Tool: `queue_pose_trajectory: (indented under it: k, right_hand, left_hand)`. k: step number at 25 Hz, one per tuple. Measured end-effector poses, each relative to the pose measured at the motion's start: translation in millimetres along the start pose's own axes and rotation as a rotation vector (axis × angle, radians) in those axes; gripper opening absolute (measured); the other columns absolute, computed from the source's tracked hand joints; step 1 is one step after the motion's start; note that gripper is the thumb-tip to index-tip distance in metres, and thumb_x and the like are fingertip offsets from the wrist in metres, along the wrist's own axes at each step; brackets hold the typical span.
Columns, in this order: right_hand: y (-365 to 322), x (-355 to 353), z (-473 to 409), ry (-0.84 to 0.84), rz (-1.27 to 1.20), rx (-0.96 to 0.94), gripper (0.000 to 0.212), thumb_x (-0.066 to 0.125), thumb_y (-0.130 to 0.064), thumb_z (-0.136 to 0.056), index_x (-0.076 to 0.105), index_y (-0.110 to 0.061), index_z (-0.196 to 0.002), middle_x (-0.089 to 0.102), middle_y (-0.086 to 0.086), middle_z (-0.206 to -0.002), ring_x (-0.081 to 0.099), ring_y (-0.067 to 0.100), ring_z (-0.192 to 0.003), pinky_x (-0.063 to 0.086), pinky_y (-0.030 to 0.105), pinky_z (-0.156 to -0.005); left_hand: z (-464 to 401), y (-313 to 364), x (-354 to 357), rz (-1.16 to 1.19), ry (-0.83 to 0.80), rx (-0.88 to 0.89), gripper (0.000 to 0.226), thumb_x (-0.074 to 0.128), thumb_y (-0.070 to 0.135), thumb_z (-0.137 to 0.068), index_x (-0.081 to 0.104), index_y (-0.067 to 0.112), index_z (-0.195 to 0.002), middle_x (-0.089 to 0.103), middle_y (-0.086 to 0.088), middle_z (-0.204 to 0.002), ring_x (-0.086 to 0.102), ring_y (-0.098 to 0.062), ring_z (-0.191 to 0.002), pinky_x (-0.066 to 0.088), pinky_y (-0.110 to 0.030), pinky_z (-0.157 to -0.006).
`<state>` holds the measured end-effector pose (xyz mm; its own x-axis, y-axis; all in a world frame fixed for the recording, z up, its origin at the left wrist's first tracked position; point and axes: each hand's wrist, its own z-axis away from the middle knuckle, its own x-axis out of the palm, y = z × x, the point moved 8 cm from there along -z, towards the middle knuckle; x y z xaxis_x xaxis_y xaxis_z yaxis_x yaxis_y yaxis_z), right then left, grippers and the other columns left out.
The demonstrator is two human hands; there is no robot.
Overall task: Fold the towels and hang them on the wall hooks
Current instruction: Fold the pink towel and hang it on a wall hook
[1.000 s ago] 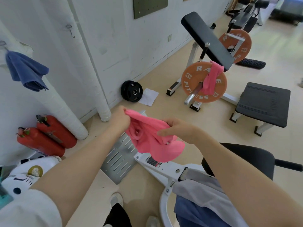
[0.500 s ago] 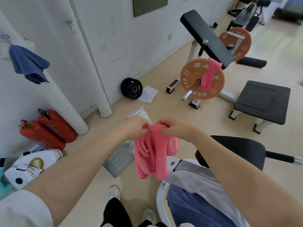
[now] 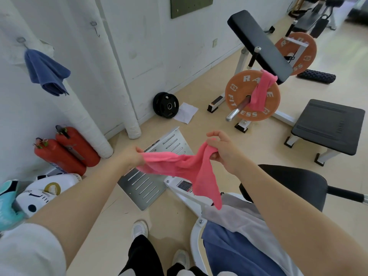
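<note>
Gripping pink towel [image 3: 185, 166], left hand [image 3: 131, 158] and right hand [image 3: 223, 150] spread apart.

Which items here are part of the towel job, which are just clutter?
Job: pink towel held between left hand and right hand; blue towel on hook; empty wall hook; second pink towel.
Clutter: fire extinguishers, black plate, bench.

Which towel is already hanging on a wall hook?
The blue towel at upper left. Both pink towels are elsewhere: one in the hands, one draped over the orange weight plate.
</note>
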<state>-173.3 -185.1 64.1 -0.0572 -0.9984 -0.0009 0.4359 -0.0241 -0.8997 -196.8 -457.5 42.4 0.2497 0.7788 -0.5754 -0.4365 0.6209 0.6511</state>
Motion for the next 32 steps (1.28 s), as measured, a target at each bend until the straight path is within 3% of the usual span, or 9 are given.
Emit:
queue_pose_trajectory:
  k: [3,5,8,10,12,15,21,27,32]
  right_hand:
    - [0,16,-9,-0.041,-0.118,0.02,0.023,0.044,0.003,-0.086,0.058,-0.014,-0.078,0.048,0.006,-0.069,0.049,0.015,-0.052,0.047,0.021,-0.047]
    - [0,35,-9,-0.194,-0.162,0.061,0.02,0.046,0.002,-0.084,0.062,-0.01,-0.088,0.061,0.007,-0.076,0.064,0.015,-0.061,0.054,0.023,-0.059]
    - [-7,64,-2,-0.405,0.107,0.023,0.02,0.058,0.001,-0.08,0.062,-0.012,-0.095,0.069,-0.002,-0.086,0.067,0.001,-0.078,0.051,0.013,-0.066]
    - [-12,69,-11,-0.282,0.424,-0.073,0.019,0.063,0.001,-0.079,0.06,-0.018,-0.078,0.065,-0.006,-0.074,0.062,-0.003,-0.067,0.044,0.004,-0.055]
    - [-20,71,-23,-0.114,0.741,-0.194,0.022,0.06,-0.007,-0.082,0.061,-0.024,-0.069,0.063,-0.006,-0.071,0.06,0.007,-0.072,0.041,0.009,-0.054]
    - [-38,98,-30,-0.041,0.99,-0.434,0.017,0.057,-0.021,-0.087,0.072,-0.014,-0.087,0.055,-0.004,-0.092,0.045,0.013,-0.091,0.035,0.023,-0.075]
    - [-70,200,-19,-0.563,0.791,-0.456,0.022,0.052,-0.013,-0.091,0.066,-0.026,-0.081,0.063,-0.01,-0.073,0.051,-0.007,-0.064,0.04,0.014,-0.066]
    - [-103,231,-71,-0.071,0.732,-0.558,0.017,0.067,-0.026,-0.08,0.051,-0.02,-0.075,0.055,-0.005,-0.07,0.049,0.015,-0.068,0.039,0.031,-0.064]
    - [-106,263,-95,-0.235,0.645,-0.477,0.01,0.063,-0.011,-0.082,0.064,-0.018,-0.074,0.061,-0.008,-0.074,0.049,-0.003,-0.068,0.038,0.016,-0.066]
  left_hand:
    - [-9,-5,-20,-0.646,0.094,0.093,0.035,0.044,-0.003,-0.088,0.041,0.02,-0.062,0.043,0.001,-0.067,0.047,-0.018,-0.076,0.031,-0.013,-0.054]
    - [-15,-6,-25,-0.805,0.147,0.097,0.018,0.043,0.009,-0.092,0.06,0.006,-0.085,0.061,-0.013,-0.091,0.056,-0.025,-0.1,0.043,-0.022,-0.072]
    - [-19,-9,-43,-0.482,0.337,0.078,0.02,0.049,0.024,-0.085,0.062,0.009,-0.084,0.06,-0.011,-0.098,0.052,-0.033,-0.1,0.043,-0.035,-0.075]
    - [-27,-5,-43,-0.102,0.25,0.167,0.023,0.051,0.017,-0.085,0.05,0.016,-0.062,0.051,-0.005,-0.068,0.049,-0.026,-0.074,0.038,-0.031,-0.059]
    - [-28,-4,-35,0.3,0.099,0.158,0.019,0.056,0.012,-0.086,0.05,0.021,-0.071,0.05,-0.002,-0.069,0.047,-0.018,-0.066,0.041,-0.029,-0.059]
    - [-32,-6,-37,0.397,0.019,0.053,0.013,0.061,0.013,-0.085,0.053,0.019,-0.076,0.051,-0.002,-0.069,0.048,-0.012,-0.058,0.044,-0.021,-0.048]
    - [-50,13,-51,0.415,-0.26,0.025,0.007,0.062,0.017,-0.086,0.059,0.016,-0.079,0.058,-0.002,-0.071,0.053,-0.011,-0.061,0.051,-0.024,-0.059]
    - [-79,28,-76,0.961,-0.46,0.067,0.009,0.059,0.017,-0.083,0.066,0.013,-0.085,0.054,-0.003,-0.076,0.047,-0.011,-0.068,0.048,-0.019,-0.059]
    - [-100,21,-109,0.921,-0.368,0.136,0.019,0.047,0.01,-0.094,0.065,0.006,-0.092,0.067,0.0,-0.06,0.059,-0.006,-0.049,0.048,-0.014,-0.045]
